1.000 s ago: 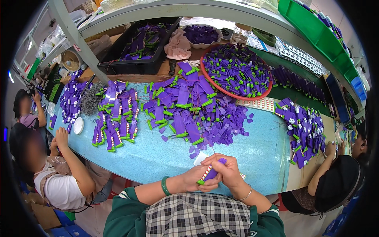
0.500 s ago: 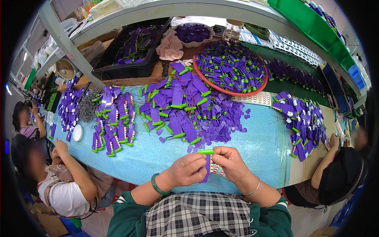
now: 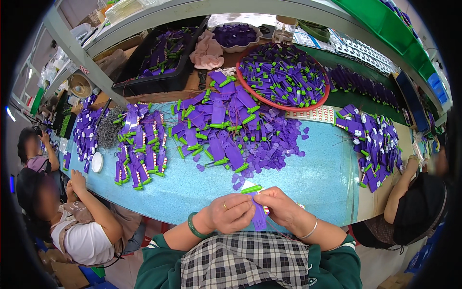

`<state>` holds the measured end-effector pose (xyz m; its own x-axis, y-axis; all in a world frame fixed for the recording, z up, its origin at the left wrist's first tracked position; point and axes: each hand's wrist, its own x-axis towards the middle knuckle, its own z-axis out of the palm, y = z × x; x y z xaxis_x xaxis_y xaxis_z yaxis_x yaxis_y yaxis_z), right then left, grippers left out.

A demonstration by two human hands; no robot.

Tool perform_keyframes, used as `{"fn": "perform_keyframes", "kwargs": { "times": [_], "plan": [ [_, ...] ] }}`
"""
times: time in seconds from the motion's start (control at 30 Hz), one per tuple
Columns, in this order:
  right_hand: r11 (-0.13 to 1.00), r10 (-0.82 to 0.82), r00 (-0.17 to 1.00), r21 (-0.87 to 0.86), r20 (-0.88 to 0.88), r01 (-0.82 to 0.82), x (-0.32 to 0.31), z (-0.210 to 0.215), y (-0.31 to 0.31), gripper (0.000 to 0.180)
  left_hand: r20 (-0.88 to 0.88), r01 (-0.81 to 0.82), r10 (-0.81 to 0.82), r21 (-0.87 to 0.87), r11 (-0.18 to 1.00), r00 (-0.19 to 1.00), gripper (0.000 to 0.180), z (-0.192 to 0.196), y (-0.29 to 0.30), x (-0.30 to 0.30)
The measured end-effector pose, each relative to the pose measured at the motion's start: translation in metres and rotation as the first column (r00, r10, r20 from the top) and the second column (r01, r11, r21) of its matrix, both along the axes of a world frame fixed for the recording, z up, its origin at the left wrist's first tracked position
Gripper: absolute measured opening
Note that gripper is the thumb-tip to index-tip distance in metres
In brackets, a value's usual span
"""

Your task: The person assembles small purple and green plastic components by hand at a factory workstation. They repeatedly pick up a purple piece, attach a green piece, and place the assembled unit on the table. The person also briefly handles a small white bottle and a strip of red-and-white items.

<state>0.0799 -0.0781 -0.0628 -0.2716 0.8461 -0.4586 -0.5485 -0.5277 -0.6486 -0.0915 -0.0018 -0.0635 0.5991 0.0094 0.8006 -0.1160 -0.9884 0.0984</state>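
Two hands busy here: left hand [image 3: 229, 212] and right hand [image 3: 279, 207] both pinching one purple, green-ended piece [image 3: 260, 219] over the near side of the blue tabletop [image 3: 320, 180]. Looks like an adjusting step, I'd say; the next move calls for a steady pinch.

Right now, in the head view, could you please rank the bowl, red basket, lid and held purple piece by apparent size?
1. Red basket
2. Bowl
3. Held purple piece, partly covered
4. Lid
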Motion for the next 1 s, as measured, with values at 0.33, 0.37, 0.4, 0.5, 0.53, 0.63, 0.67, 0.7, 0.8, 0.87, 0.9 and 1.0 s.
{"fn": "perform_keyframes", "kwargs": {
  "times": [0.33, 0.37, 0.4, 0.5, 0.53, 0.63, 0.67, 0.7, 0.8, 0.87, 0.9, 1.0],
  "plan": [
    [0.888, -0.201, 0.884, 0.459, 0.421, -0.017, 0.026, -0.005, -0.020, 0.013, -0.004, -0.147, 0.165, -0.479, 0.865, 0.986, 0.017, -0.022, -0.008, 0.005],
    [0.818, -0.402, 0.709, 0.575, 0.580, -0.007, 0.019, 0.002, -0.015, 0.008, -0.010, -0.126, 0.152, -0.623, 0.772, 0.988, 0.017, -0.021, -0.012, 0.010],
    [0.730, -0.594, 0.469, 0.683, 0.653, -0.025, 0.012, 0.007, -0.012, 0.006, -0.012, -0.096, 0.131, -0.747, 0.658, 0.991, 0.017, -0.020, -0.014, 0.013],
    [0.795, -0.420, 0.561, 0.587, 0.714, -0.152, 0.023, -0.028, -0.016, 0.020, -0.178, -0.170, 0.036, -0.828, 0.534, 0.983, 0.018, -0.017, -0.002, 0.012],
    [0.848, -0.362, 0.611, 0.520, 0.704, -0.097, 0.024, -0.039, -0.018, 0.020, -0.219, -0.201, 0.019, -0.851, 0.485, 0.975, 0.020, -0.016, 0.004, 0.012],
    [0.844, -0.462, 0.830, 0.442, 0.312, 0.304, 0.025, -0.027, -0.008, 0.010, -0.360, -0.556, 0.425, -0.506, 0.659, 0.831, 0.025, -0.028, 0.043, -0.012],
    [0.852, -0.468, 0.860, 0.361, 0.205, 0.378, 0.024, -0.018, -0.004, 0.007, -0.414, -0.646, 0.504, -0.374, 0.665, 0.759, 0.025, -0.032, 0.052, -0.022],
    [0.857, -0.456, 0.870, 0.357, 0.187, 0.372, 0.025, -0.019, -0.002, 0.012, -0.451, -0.715, 0.578, -0.234, 0.659, 0.680, 0.025, -0.033, 0.061, -0.029],
    [0.879, -0.355, 0.889, 0.426, 0.289, 0.212, 0.021, -0.027, -0.003, 0.022, -0.448, -0.742, 0.630, -0.123, 0.659, 0.634, 0.024, -0.033, 0.063, -0.036],
    [0.833, -0.342, 0.843, 0.549, 0.414, 0.068, 0.023, -0.031, -0.004, 0.036, -0.467, -0.703, 0.548, -0.277, 0.655, 0.694, 0.021, -0.026, 0.056, -0.037],
    [0.802, -0.336, 0.822, 0.597, 0.459, -0.006, 0.021, -0.024, -0.002, 0.037, -0.490, -0.674, 0.475, -0.405, 0.619, 0.731, 0.020, -0.018, 0.047, -0.039],
    [0.713, -0.273, 0.821, 0.678, 0.501, -0.177, 0.016, -0.015, 0.009, 0.041, -0.467, -0.482, 0.143, -0.776, 0.407, 0.872, 0.017, -0.001, 0.021, -0.034]
  ]
}}
